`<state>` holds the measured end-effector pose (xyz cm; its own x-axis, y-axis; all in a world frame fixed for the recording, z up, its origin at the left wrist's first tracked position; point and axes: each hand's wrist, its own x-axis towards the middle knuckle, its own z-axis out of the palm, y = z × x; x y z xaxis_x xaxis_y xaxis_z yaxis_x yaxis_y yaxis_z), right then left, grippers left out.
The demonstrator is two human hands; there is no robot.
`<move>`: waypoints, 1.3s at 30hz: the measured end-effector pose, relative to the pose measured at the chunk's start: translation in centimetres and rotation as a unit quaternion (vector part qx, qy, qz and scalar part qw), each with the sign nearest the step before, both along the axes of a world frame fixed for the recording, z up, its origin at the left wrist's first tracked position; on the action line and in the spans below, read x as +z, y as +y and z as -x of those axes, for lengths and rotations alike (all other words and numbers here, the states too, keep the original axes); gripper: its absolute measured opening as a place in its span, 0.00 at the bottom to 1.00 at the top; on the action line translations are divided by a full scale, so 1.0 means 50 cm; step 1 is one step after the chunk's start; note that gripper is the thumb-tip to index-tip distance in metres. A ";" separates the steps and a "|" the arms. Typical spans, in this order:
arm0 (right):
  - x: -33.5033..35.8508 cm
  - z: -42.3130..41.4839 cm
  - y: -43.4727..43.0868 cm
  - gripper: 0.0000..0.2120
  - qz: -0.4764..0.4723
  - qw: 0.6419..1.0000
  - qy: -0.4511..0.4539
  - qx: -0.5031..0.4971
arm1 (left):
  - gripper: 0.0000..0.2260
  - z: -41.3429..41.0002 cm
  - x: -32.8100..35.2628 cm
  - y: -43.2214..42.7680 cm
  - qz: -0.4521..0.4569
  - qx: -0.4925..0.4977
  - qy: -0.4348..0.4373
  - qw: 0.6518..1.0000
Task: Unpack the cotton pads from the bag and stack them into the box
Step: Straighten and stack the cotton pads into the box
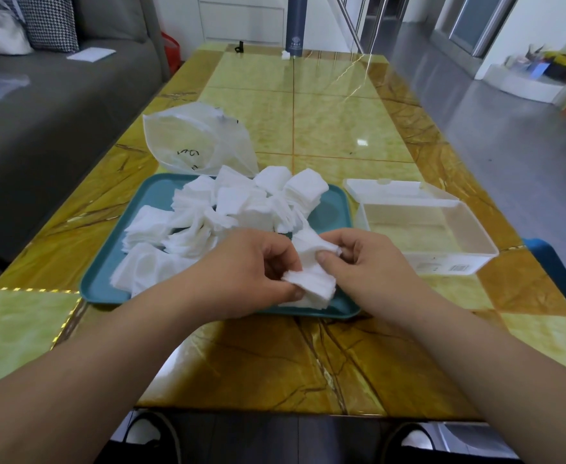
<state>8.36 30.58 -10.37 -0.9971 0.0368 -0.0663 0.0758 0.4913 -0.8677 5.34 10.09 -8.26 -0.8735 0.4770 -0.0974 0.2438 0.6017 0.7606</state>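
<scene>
A person's left hand (251, 272) and right hand (368, 266) meet over the near edge of a teal tray (331, 212), both pinching one small stack of cotton pads (311, 279). A loose heap of cotton pads (228, 209) covers the tray. The plastic bag (197, 142) lies behind it, and the clear box (449, 262), lid open, sits just right of it on the counter (325, 128).

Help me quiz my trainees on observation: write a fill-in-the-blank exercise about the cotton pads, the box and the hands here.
The left hand and right hand together hold a small stack of cotton pads over the teal ____.
The clear plastic box stands on the table with its lid ____.
Inside, the box is ____.
Missing words: tray; open; empty.
</scene>
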 end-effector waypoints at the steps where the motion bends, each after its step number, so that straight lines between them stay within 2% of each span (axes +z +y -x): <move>1: 0.000 0.002 0.002 0.08 0.000 1.000 0.004 -0.010 | 0.08 -0.005 0.002 0.002 0.006 -0.016 0.003 1.000; 6: 0.005 0.002 0.006 0.08 -0.003 1.000 0.006 -0.012 | 0.07 -0.012 0.009 0.007 0.004 -0.047 0.020 0.999; 16: 0.011 -0.005 0.007 0.16 -0.006 0.999 -0.001 0.038 | 0.07 0.018 -0.013 -0.007 0.004 0.068 0.058 0.996; 25: 0.007 0.002 0.007 0.10 -0.009 1.000 0.007 -0.004 | 0.07 0.023 -0.022 -0.003 -0.007 0.040 0.041 0.998; 34: 0.025 -0.010 -0.004 0.18 -0.030 0.998 0.015 0.060 | 0.06 0.031 -0.031 -0.002 -0.023 0.048 0.066 0.996; 39: 0.029 -0.013 -0.003 0.21 0.005 0.994 -0.034 0.106 | 0.06 0.032 -0.044 -0.001 -0.021 0.071 0.077 0.994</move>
<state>9.01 30.43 -8.93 -0.9758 -0.1739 -0.1323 0.0299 0.4936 -0.8692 3.75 10.06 -10.48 -0.9351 0.3494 0.0596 0.2742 0.6065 0.7463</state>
